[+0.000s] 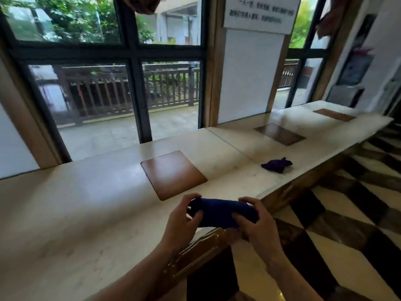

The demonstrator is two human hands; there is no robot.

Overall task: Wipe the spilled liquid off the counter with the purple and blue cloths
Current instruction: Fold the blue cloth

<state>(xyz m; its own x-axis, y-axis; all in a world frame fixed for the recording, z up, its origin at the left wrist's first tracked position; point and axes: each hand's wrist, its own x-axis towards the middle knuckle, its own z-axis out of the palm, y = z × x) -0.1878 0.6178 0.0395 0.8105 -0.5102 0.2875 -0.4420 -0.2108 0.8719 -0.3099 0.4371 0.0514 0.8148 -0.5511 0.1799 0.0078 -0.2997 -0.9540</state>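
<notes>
Head view: you stand at a long pale stone surface (91, 198) under a wide window, both hands closed around a blue cloth (221, 212) bunched into a roll. Your left hand (184, 220) has its grip on one end, your right hand (256, 222) on the other, and the roll hangs just above the near edge of the surface. The purple cloth (276, 165) lies crumpled on the surface well to your right, apart from both hands. A brown wooden inset (173, 174) sits in the stone just beyond the blue cloth. No spill shows clearly; the stone is blurred and glossy, so where the liquid lies cannot be told. By the look of it, you are readying the blue cloth before wiping. The next move likely calls for pressing it flat onto the wet patch and sweeping across.
</notes>
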